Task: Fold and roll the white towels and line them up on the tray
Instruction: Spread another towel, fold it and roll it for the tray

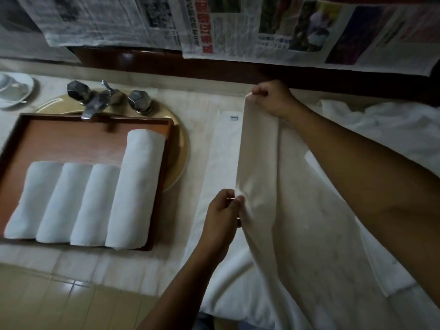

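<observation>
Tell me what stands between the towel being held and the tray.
Nothing visible does: only bare counter lies between the towel and the tray. The long roll lines the tray's right side; the faucet overhangs its far rim.

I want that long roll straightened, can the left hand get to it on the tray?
Probably not yet: the left hand pinches the held towel; once freed, nothing stands between it and the long roll.

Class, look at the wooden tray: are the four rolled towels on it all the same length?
No, the rightmost rolled towel reaches much farther up the tray than the three shorter rolls.
</observation>
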Available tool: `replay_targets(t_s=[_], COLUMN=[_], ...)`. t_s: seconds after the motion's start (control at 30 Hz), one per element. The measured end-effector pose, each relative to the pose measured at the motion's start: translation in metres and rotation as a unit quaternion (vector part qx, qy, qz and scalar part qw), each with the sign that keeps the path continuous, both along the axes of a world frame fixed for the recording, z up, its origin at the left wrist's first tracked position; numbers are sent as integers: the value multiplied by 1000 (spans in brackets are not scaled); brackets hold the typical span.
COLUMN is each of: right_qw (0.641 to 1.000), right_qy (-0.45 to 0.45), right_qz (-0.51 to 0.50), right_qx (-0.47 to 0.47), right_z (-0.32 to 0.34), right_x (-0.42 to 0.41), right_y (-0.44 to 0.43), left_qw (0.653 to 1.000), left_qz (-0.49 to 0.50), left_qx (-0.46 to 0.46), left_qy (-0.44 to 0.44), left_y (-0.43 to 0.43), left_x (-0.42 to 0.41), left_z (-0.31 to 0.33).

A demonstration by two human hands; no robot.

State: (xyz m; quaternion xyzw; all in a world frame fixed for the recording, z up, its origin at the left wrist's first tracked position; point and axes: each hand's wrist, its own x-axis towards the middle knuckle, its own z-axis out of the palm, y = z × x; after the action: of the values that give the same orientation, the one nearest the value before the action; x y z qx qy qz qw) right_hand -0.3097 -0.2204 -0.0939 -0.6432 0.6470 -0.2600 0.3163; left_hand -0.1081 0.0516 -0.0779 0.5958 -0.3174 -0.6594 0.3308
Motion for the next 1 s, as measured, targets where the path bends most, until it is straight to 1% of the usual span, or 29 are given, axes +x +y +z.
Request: replay_targets(t_s=[0.13,0.2,0.27,0.33,0.37,0.47,0.5,0.57,0.63,0.7,0.77,0.87,1.0], right_qw=[999,998,996,994,994,995,995,996,995,995,995,995,995], right_qy=[44,56,73,95,100,96,90,88,93,91,90,89,92], right_qz=[20,18,11,-3,-12,-30,-31,-30,-30,-34,-37,-37,-36], right_qx=[17,30,46,48,43,28,25,18,12,8,7,6,5], right_z=[-18,-29,-44,-59,-64,-72,-73,-75,-77,-79,-80,-79,-76], right_x=[46,61,71,77,78,78,78,76,76,76,76,76,76], right_y=[-15,-18,-20,-19,-19,-20,-20,-21,-22,-22,-21,-22,-22], left_qw=[999,997,991,987,989,996,997,996,989,980,975,973,965], left_qz=[17,16,0,-7,-4,17,19,23,15,-1,-7,4,-18], left_qx=[24,25,38,57,65,82,79,66,57,40,24,16,13], left_qy=[-30,-69,-127,-150,-136,-14,-5,-52,-136,-196,-221,-229,-261], left_y=[-12,-18,-20,-23,-24,-32,-35,-38,-35,-31,-28,-27,-28], left_x=[33,44,53,57,58,61,65,74,83,87,87,88,89], left_z=[-24,-35,-44,-46,-46,-36,-34,-40,-52,-57,-59,-57,-55])
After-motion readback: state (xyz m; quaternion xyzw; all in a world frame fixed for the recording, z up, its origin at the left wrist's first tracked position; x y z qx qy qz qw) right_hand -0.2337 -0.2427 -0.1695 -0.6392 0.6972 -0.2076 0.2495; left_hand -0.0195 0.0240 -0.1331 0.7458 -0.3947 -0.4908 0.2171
